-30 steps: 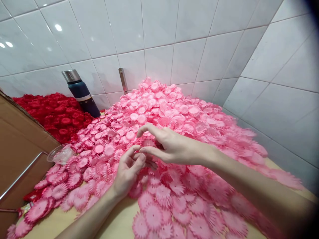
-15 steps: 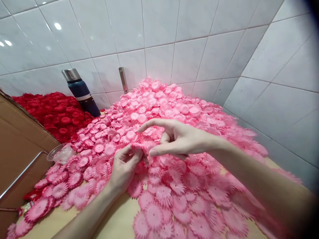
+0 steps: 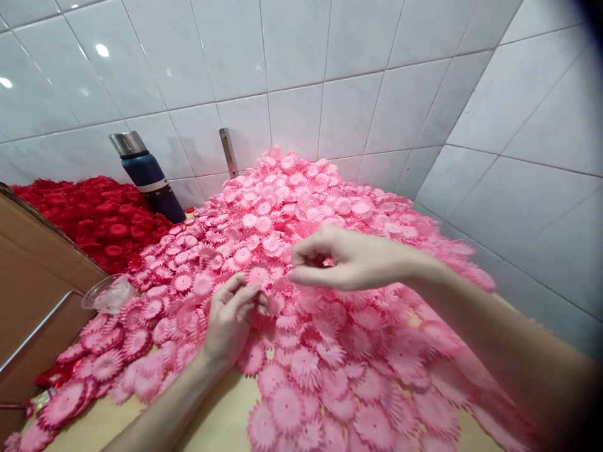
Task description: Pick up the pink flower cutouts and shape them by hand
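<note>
My left hand [image 3: 232, 320] pinches a pink fabric petal disc [image 3: 259, 275] with a fringed edge between thumb and fingers. Just to its right, my right hand [image 3: 330, 258] hangs over the pile with its fingers curled in and the fingertips close to the thumb. Whatever may be between those fingertips is too small or hidden to make out. Beneath and behind both hands spreads a large heap of pink petal discs [image 3: 301, 188], many with a small hole in the middle.
A pile of red petal discs [image 3: 113, 216] lies at the left, beside a dark blue bottle [image 3: 153, 179] with a steel cap. A clear plastic cup [image 3: 110, 294] lies by a cardboard box [image 3: 42, 276]. Behind are a tiled wall [image 3: 296, 119] and a metal bracket [image 3: 228, 152].
My right hand's index finger has curled in from stretched out, and the hand has drawn slightly away from the left. The disc in my left hand now shows more of its face.
</note>
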The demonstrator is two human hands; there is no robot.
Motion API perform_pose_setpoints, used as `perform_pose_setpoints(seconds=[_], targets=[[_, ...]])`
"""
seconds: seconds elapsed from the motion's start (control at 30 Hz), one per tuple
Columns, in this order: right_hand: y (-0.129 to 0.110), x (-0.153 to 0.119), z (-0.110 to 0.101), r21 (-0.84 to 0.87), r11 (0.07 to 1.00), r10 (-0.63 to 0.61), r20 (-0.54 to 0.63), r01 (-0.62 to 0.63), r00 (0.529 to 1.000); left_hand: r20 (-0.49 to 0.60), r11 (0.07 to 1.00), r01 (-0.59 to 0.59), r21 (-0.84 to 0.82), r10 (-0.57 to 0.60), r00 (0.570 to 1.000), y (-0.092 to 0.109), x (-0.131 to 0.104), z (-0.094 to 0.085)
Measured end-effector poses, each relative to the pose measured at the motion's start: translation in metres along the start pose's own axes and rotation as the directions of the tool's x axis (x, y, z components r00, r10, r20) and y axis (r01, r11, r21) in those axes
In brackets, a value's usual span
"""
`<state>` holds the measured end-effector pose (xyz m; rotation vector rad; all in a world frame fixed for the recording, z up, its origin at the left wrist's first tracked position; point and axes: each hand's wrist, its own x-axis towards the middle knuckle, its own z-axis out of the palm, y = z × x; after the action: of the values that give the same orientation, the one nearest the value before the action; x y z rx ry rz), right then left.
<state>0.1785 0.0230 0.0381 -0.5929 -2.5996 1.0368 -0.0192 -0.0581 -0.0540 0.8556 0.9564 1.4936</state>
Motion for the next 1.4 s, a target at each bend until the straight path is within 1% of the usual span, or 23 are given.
perform_pose_setpoints(seconds=[0.03, 0.07, 0.1, 0.13, 0.17, 0.2, 0.23, 0.27, 0.3, 0.33, 0.37, 0.43, 0.47, 0.5, 0.53, 0.6, 0.67, 0.7, 0.77, 0.87, 1.0, 1.17, 1.4], targets=[[0.002, -0.002, -0.004, 0.028, 1.0, 0.014, -0.037, -0.012, 0.999, -0.032, 1.0, -0.015, -0.028, 0.014, 0.999, 0.001, 0.002, -0.002], [0.004, -0.004, -0.008, 0.046, 0.998, 0.037, -0.109, -0.032, 0.993, -0.059, 0.999, -0.03, -0.04, 0.028, 0.998, 0.001, 0.003, -0.003], [0.006, -0.005, -0.011, 0.048, 0.998, 0.059, -0.209, -0.049, 0.976, -0.072, 0.999, -0.039, -0.031, 0.036, 0.997, 0.002, 0.004, -0.003], [0.008, -0.006, -0.012, 0.036, 0.997, 0.081, -0.313, -0.074, 0.946, -0.075, 0.999, -0.047, -0.014, 0.045, 0.996, 0.002, 0.004, -0.003], [0.01, -0.006, -0.013, 0.016, 0.995, 0.097, -0.401, -0.099, 0.911, -0.058, 0.999, -0.045, 0.01, 0.046, 0.997, 0.001, 0.003, -0.002], [0.011, -0.005, -0.012, -0.009, 0.993, 0.101, -0.456, -0.117, 0.884, -0.026, 0.998, -0.04, 0.044, 0.041, 0.999, 0.001, 0.001, -0.001], [0.01, -0.004, -0.01, -0.033, 0.992, 0.094, -0.469, -0.123, 0.878, 0.019, 0.995, -0.037, 0.089, 0.035, 0.999, 0.0, -0.001, 0.0], [0.009, -0.002, -0.007, -0.051, 0.993, 0.075, -0.434, -0.107, 0.898, 0.063, 0.988, -0.038, 0.147, 0.029, 0.998, -0.001, -0.003, 0.001], [0.008, -0.001, -0.003, -0.064, 0.996, 0.039, -0.361, -0.066, 0.932, 0.107, 0.976, -0.046, 0.214, 0.023, 0.994, -0.002, -0.005, 0.002], [0.005, 0.001, 0.001, -0.071, 0.997, -0.011, -0.267, -0.008, 0.964, 0.144, 0.959, -0.06, 0.278, 0.021, 0.989, -0.002, -0.007, 0.003], [0.003, 0.003, 0.005, -0.069, 0.996, -0.066, -0.167, 0.055, 0.984, 0.171, 0.942, -0.076, 0.328, 0.02, 0.985, -0.002, -0.009, 0.003], [-0.002, 0.006, 0.011, -0.035, 0.988, -0.152, -0.021, 0.151, 0.988, 0.213, 0.923, -0.094, 0.373, 0.013, 0.977, -0.001, -0.01, 0.003], [-0.003, 0.007, 0.012, -0.007, 0.984, -0.177, 0.015, 0.177, 0.984, 0.234, 0.924, -0.092, 0.37, 0.003, 0.972, -0.001, -0.01, 0.002], [-0.004, 0.007, 0.013, 0.021, 0.982, -0.19, 0.027, 0.189, 0.981, 0.253, 0.93, -0.084, 0.359, -0.011, 0.967, 0.0, -0.011, 0.002], [-0.004, 0.007, 0.012, 0.048, 0.98, -0.192, 0.023, 0.191, 0.981, 0.265, 0.936, -0.072, 0.345, -0.024, 0.964, 0.001, -0.011, 0.002], [-0.004, 0.006, 0.01, 0.053, 0.983, -0.175, -0.024, 0.176, 0.984, 0.27, 0.945, -0.049, 0.324, -0.043, 0.962, 0.002, -0.011, 0.003], [-0.002, 0.005, 0.008, -0.008, 0.99, -0.143, -0.076, 0.143, 0.987, 0.249, 0.949, -0.043, 0.314, -0.039, 0.968, 0.002, -0.012, 0.004], [-0.002, 0.004, 0.007, -0.04, 0.992, -0.126, -0.083, 0.123, 0.989, 0.242, 0.948, -0.051, 0.315, -0.028, 0.97, 0.002, -0.012, 0.005], [-0.002, 0.005, 0.008, -0.075, 0.993, -0.101, -0.06, 0.097, 0.993, 0.228, 0.94, -0.078, 0.331, 0.0, 0.974, 0.002, -0.013, 0.006], [-0.003, 0.006, 0.01, -0.052, 0.992, -0.115, -0.017, 0.114, 0.993, 0.203, 0.931, -0.098, 0.352, 0.026, 0.979, 0.0, -0.012, 0.006], [-0.003, 0.005, 0.012, -0.047, 0.987, -0.152, -0.025, 0.151, 0.988, 0.189, 0.951, -0.056, 0.304, -0.002, 0.982, -0.001, -0.011, 0.004], [-0.001, 0.004, 0.013, -0.114, 0.985, -0.136, -0.056, 0.129, 0.989, 0.161, 0.964, -0.039, 0.264, -0.004, 0.987, -0.001, -0.01, 0.003], [-0.002, 0.005, 0.019, -0.097, 0.983, -0.164, -0.075, 0.157, 0.984, 0.187, 0.969, -0.015, 0.246, -0.032, 0.982, -0.002, -0.01, 0.002]])
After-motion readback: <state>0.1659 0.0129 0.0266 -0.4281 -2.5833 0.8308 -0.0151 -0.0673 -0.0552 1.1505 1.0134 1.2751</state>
